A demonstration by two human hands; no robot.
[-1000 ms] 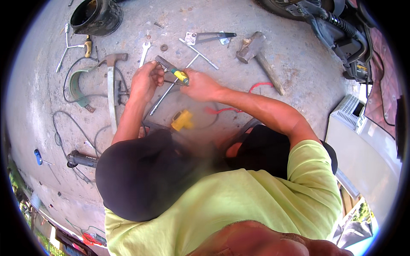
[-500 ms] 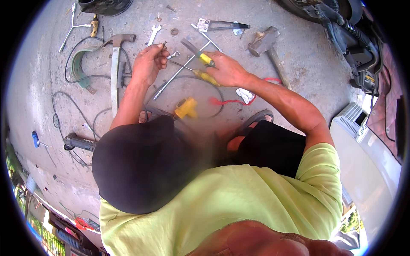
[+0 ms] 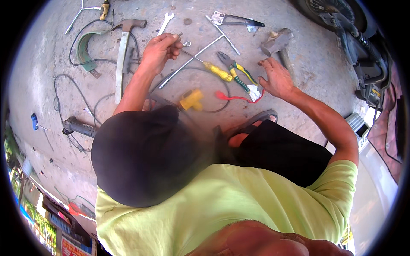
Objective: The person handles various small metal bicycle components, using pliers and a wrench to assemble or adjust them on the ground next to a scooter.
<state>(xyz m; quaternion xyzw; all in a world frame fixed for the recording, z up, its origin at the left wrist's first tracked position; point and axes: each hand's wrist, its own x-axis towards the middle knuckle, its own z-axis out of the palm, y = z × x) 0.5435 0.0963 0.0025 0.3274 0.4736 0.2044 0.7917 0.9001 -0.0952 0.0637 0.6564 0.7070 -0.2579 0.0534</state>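
Note:
My left hand [image 3: 162, 52] is closed in a pinch, over the floor beside a ring-ended wrench [image 3: 187, 44]. A small dark piece shows at its fingertips, too small to name. My right hand [image 3: 276, 77] is open and holds nothing, thumb and fingers apart. It hovers by the handle of a heavy hammer [image 3: 276, 41]. Just left of it lie combination pliers [image 3: 235, 70] with yellow-and-green handles, jaws pointing away from me. A yellow-handled screwdriver [image 3: 218, 71] rests beside the pliers, its shaft across a long T-shaped wrench [image 3: 194, 61]. White scrap [image 3: 254, 92] sits under the pliers' handle ends.
Left lie a claw hammer [image 3: 124, 51], a curved green metal piece [image 3: 81, 53], an angle grinder [image 3: 79, 127] and black cord. An open-end wrench [image 3: 165, 23] and metal bracket [image 3: 237, 20] lie farther off. A yellow connector [image 3: 191, 100] is near my feet; a motorbike [image 3: 363, 55] stands right.
My right hand has let go of the pliers, which now lie on the floor, and has moved right toward the heavy hammer. My left hand keeps its pinch.

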